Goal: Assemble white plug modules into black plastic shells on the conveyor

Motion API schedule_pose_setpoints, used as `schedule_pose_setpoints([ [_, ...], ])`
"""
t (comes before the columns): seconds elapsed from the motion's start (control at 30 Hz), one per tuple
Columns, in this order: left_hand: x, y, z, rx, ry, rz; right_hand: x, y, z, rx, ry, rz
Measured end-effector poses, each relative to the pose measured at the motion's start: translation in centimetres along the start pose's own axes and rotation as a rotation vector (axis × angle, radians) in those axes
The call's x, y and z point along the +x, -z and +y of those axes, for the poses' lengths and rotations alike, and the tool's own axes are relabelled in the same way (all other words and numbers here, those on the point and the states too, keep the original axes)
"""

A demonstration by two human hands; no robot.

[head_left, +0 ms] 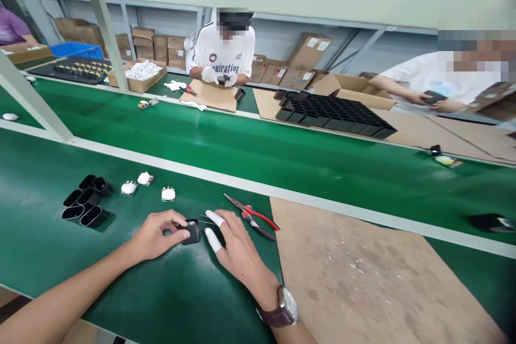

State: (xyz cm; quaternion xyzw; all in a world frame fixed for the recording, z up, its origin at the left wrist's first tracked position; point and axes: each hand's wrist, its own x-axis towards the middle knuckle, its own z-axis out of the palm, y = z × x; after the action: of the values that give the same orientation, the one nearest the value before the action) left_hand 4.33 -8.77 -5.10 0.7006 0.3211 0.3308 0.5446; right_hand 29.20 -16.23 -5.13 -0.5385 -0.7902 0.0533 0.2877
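Observation:
My left hand (163, 234) grips a small black plastic case (192, 232) between thumb and fingers, just above the green bench. To its right is my right hand (236, 250), with white finger cots on thumb and index finger. Those two fingers are apart, with nothing seen between them. Thin wires (207, 220) show between the case and the right index fingertip; I cannot tell whether the finger touches them. Red-handled long-nose pliers (252, 216) lie beyond my right hand. Past my left hand sit small circuit boards with white tops (168, 194).
Several black sleeve-like housings (86, 197) stand at the left. A worn cardboard sheet (363, 274) covers the bench on the right. Beyond a pale rail runs a green conveyor belt (226, 140). Co-workers across it handle black parts, near a block of black housings (334, 113).

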Motion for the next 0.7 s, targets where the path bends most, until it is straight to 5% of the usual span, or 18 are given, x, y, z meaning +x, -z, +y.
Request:
schedule_pose_setpoints([
  [0.1, 0.5, 0.5, 0.4, -0.327, 0.288, 0.104, -0.2, -0.5, 1.4, -0.113, -0.013, -0.005],
  [0.23, 0.6, 0.6, 1.1, -0.376, 0.285, 0.171, -0.2, -0.6, 2.0, -0.149, -0.017, -0.003],
  [0.37, 1.9, 1.2, 1.4, -0.099, 0.082, 0.232, -0.2, -0.5, 2.1, -0.148, -0.041, 0.032],
  [0.5, 6.9, 4.7, 1.9, 0.551, -0.186, 0.295, -0.2, -0.6, 2.3, -0.138, -0.060, 0.056],
  [0.7, 15.5, 11.7, 2.2, 0.841, -0.062, 0.436, -0.4, -1.0, 2.6, -0.147, -0.054, 0.087],
])
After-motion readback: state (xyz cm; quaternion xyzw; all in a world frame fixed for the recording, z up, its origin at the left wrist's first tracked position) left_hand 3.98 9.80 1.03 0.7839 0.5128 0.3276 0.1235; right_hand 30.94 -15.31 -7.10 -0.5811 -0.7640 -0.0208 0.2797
